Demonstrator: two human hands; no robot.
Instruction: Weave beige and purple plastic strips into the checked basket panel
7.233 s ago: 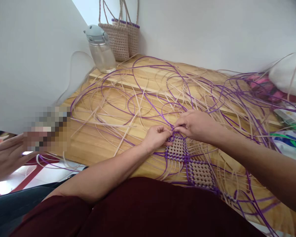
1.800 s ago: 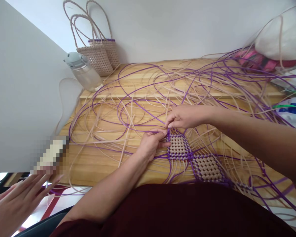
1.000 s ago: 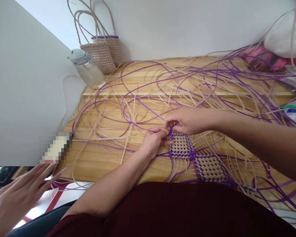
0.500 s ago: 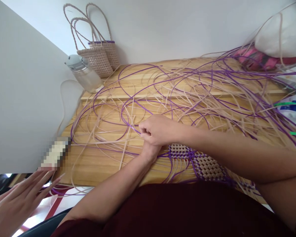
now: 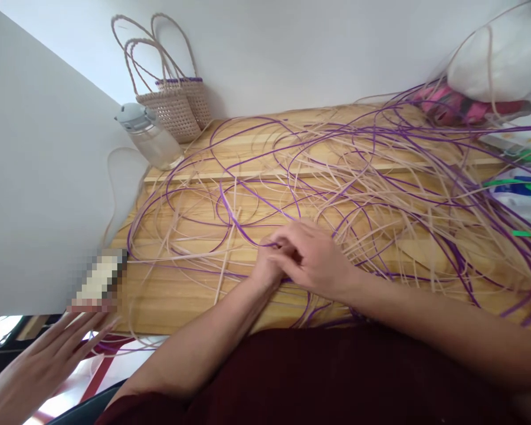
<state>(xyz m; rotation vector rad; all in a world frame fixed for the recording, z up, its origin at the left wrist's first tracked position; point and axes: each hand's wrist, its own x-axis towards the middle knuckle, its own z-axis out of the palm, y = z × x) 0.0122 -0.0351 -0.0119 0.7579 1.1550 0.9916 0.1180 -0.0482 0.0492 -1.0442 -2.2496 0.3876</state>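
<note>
My right hand [image 5: 316, 257] is curled, with thumb and fingers pinched on a purple strand [image 5: 241, 230]. That strand bends away up and to the left over the table. Beneath and beside it is my left hand [image 5: 268, 262], pressed close to the right one, its fingers mostly hidden. Pale and purple strands [image 5: 310, 310] run out below the two hands toward my body. My right forearm covers the woven purple and beige piece they belong to, apart from some purple bits near my shirt.
Loose beige and purple strands [image 5: 380, 171] tangle across the wooden table [image 5: 159, 307]. Two woven bags [image 5: 172, 112] and a bottle [image 5: 153, 139] stand at the back left. Stuffed plastic bags [image 5: 495, 68] lie at the right. Another person's hand [image 5: 44, 360] touches a blurred-out phone-like object at the left.
My right hand has moved right and slightly down, drawing the purple strand along. My right forearm has come lower and now covers the woven piece. My left hand has barely moved.
</note>
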